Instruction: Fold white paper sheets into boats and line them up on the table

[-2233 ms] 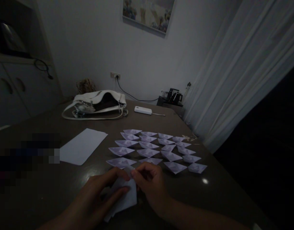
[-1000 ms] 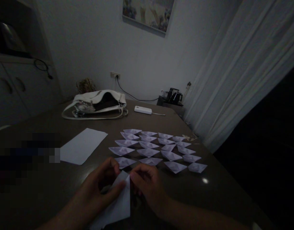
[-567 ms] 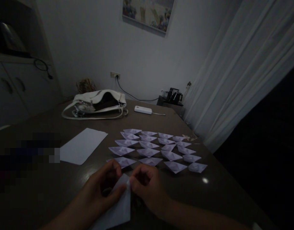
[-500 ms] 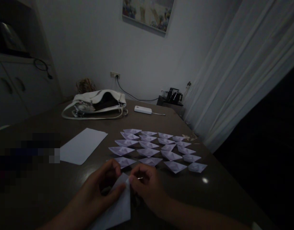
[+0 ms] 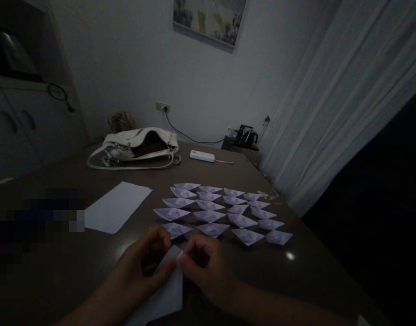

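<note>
A partly folded sheet of white paper is held between both hands near the front of the table. My left hand grips it from the left, thumb lying on top of the paper. At its upper right edge, my right hand pinches the paper between thumb and fingertips. Just beyond the hands stand several folded paper boats in rows. To the left of them lies a flat stack or sheet of plain white paper. The underside of the held paper is hidden.
On the brown table, a white handbag sits open at the back left. A white device with a strap lies to its right. Dark kettles stand on a stand behind the table, beside the white curtain.
My right hand's fingertips have shifted slightly left along the paper's upper edge. The held paper moved slightly left too. The boats and bag stay put.
</note>
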`<state>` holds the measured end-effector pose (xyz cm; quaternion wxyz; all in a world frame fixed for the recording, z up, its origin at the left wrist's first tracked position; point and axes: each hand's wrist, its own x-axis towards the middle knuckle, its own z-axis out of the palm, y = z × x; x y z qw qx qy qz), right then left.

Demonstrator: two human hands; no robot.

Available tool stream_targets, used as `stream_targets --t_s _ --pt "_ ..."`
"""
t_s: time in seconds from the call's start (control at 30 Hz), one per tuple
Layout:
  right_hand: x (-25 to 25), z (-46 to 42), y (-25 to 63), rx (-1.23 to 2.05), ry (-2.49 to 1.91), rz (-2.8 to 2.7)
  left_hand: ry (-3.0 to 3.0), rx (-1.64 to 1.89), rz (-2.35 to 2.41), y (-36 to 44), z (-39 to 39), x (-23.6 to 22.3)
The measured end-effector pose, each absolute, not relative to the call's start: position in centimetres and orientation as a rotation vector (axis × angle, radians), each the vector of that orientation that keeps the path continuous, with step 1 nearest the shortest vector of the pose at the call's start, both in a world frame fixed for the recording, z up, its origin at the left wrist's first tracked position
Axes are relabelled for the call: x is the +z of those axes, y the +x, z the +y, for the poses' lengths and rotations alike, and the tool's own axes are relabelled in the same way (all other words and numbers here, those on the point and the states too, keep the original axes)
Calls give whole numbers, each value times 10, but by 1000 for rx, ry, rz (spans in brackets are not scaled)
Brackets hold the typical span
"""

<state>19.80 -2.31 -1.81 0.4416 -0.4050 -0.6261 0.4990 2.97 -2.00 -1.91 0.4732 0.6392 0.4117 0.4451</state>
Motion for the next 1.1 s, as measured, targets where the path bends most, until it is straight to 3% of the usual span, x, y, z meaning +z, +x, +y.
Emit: stream_targets --t_s 0.5,1.1 --pt "-18 -22 198 1320 -988 -1495 1502 1002 934 26 -17 -14" --pt "-22 -29 193 1437 -999 -1445 1646 1210 1108 29 -30 -10"
